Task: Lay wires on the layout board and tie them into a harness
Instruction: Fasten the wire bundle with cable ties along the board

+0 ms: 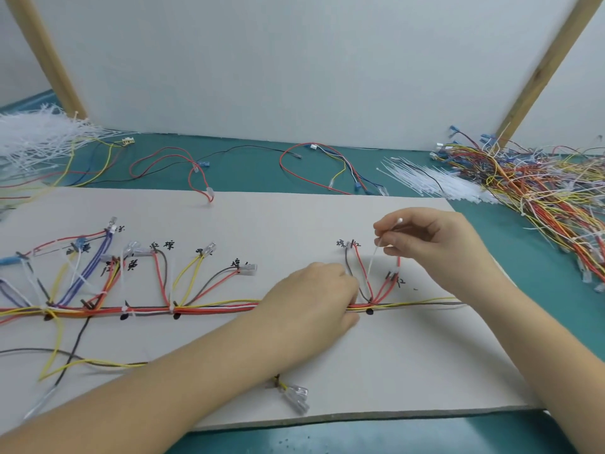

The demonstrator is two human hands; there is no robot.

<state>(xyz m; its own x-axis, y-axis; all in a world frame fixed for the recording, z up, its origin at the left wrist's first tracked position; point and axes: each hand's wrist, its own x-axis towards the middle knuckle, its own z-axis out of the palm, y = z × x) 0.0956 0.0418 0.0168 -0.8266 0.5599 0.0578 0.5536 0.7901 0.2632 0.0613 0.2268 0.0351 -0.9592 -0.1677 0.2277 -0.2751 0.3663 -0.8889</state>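
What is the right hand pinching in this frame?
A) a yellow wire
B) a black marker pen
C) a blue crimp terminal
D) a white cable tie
D: the right hand pinches a thin white cable tie that runs down toward the wire bundle on the layout board, while the left hand presses on the bundle.

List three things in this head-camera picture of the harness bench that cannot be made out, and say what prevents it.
1. The trunk bundle under the left hand: the hand hides whether a tie sits there.
2. The white cable tie pinched by the right hand: its lower end vanishes behind the left hand's fingers.
3. The handwritten labels on the layout board: too blurred to read.
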